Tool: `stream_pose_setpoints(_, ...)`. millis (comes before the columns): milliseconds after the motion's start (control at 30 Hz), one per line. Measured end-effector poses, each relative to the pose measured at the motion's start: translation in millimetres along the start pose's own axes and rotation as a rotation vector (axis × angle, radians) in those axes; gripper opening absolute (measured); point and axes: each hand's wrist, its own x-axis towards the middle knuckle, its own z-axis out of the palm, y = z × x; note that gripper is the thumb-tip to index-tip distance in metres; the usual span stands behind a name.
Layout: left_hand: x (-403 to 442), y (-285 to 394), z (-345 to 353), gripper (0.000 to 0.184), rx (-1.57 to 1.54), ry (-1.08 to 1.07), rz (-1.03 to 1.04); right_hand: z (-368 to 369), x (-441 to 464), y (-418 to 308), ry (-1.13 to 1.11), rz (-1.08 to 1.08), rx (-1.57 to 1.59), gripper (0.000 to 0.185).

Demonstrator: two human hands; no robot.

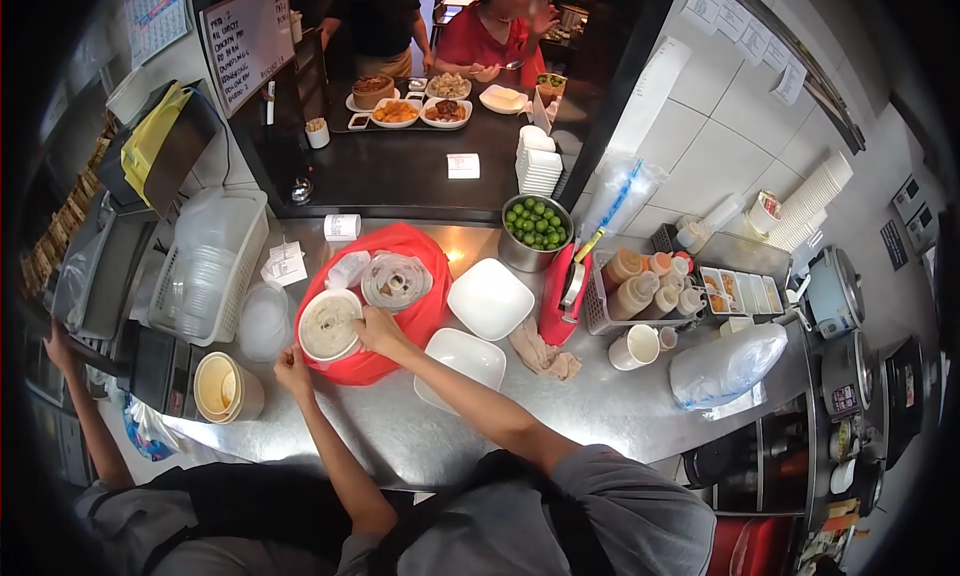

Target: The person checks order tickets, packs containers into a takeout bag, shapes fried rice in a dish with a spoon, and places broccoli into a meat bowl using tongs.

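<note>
Gripping the round tub [331,326] at its right rim: right hand [382,334]. Left hand [294,374] at near-left edge, grip unclear. Tub on red bag [425,264], nearer and left of lidded container [398,280].

The person has on a plain grey shirt [495,543] w/ short, loose sleeves, & the R sleeve [635,501] looks big and wide w/ soft folds. A black strap [580,526] goes over the R side of the shirt, & there's more black cloth [510,466] up front, prob. part of an apron. The L hand [295,369] & R hand [383,334] are bare, same w/ both lower arms.
</note>
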Motion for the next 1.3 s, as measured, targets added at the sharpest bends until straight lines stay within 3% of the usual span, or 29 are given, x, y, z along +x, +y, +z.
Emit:
stream_pose_setpoints(133, -8.2, 13.3, -1.1, 0.016, 0.237, -0.046, 0.012, -16.8, -14.8, -22.4, 0.038, -0.103, 0.029, 0.022)
stream_pose_setpoints(233, -16.4, 20.7, 2.6, 0.013, 0.2, 0.124, 0.163, -33.2, -28.0, -43.7, 0.084, -0.212, -0.029, 0.021)
stream_pose_setpoints(300, -17.7, 25.7, -1.1, 0.016, 0.237, 0.077, 0.167, -54.8, -47.0, -64.2, 0.075, -0.27, -0.07, 0.019)
stream_pose_setpoints(433, -28.9, 54.3, -14.2, 0.025, 0.334, 0.07, 0.206, -111.2, -105.1, -78.9, 0.031, -0.198, 0.045, 0.019)
stream_pose_setpoints(467, -34.8, 70.5, -17.0, 0.026, 0.381, 0.135, 0.297, -129.3, -126.3, -76.4, 0.008, -0.158, 0.108, 0.02)
stream_pose_setpoints(533, -57.3, 117.6, -19.6, 0.028, 0.469, 0.265, 0.476, -172.0, -178.6, -83.0, 0.033, -0.074, -0.117, 0.02)
stream_pose_setpoints(600, -87.0, 163.6, -13.8, 0.026, 0.258, 0.124, 0.625, -208.5, -225.5, -43.2, 0.106, -0.171, -0.374, 0.02)
stream_pose_setpoints(633, -106.8, 184.0, -5.9, 0.025, 0.15, 0.054, 0.695, -219.0, -254.8, -40.6, 0.174, -0.088, -0.284, 0.02)
stream_pose_setpoints(700, -161.4, 219.4, 19.3, 0.022, -0.124, -0.295, 0.547, -234.5, -310.6, -28.5, 0.286, 0.066, -0.178, 0.02)
stream_pose_setpoints(767, -222.1, 234.1, 57.9, 0.028, -0.327, -0.546, 0.559, -243.8, -360.2, 0.8, 0.4, 0.19, -0.106, 0.02)
stream_pose_setpoints(800, -256.8, 243.4, 72.1, 0.031, -0.417, -0.782, 0.452, -245.5, -380.5, 23.2, 0.468, 0.245, -0.05, 0.02)
stream_pose_setpoints(833, -286.5, 241.9, 91.0, 0.034, -0.4, -0.953, 0.449, -245.5, -397.7, 41.8, 0.511, 0.267, 0.008, 0.02)
stream_pose_setpoints(900, -331.7, 225.0, 132.5, 0.037, -0.337, -1.099, 0.582, -246.6, -426.8, 78.4, 0.594, 0.31, 0.124, 0.021)
stream_pose_setpoints(967, -368.7, 204.7, 167.1, 0.03, -0.261, -1.343, 0.485, -244.5, -445.7, 118.4, 0.609, 0.272, 0.017, 0.021)
stream_pose_setpoints(1033, -396.1, 192.8, 193.3, 0.03, -0.184, -1.49, 0.394, -252.5, -458.8, 145.1, 0.54, 0.297, -0.137, 0.017)
stream_pose_setpoints(1067, -407.4, 186.5, 201.4, 0.03, -0.14, -1.565, 0.346, -254.2, -460.8, 155.7, 0.644, 0.22, -0.023, 0.015)
stream_pose_setpoints(1100, -415.7, 193.6, 195.1, 0.026, -0.171, -1.478, 0.499, -250.0, -457.6, 160.9, 0.749, 0.143, 0.094, 0.014)
stream_pose_setpoints(1167, -419.5, 192.4, 202.4, 0.027, -0.22, -1.552, 0.29, -244.1, -447.9, 163.7, 0.922, 0.075, 0.355, 0.019)
stream_pose_setpoints(1300, -416.9, 187.8, 220.0, 0.025, -0.325, -1.685, -0.103, -237.3, -411.6, 124.8, 0.951, 0.047, 0.787, 0.022)
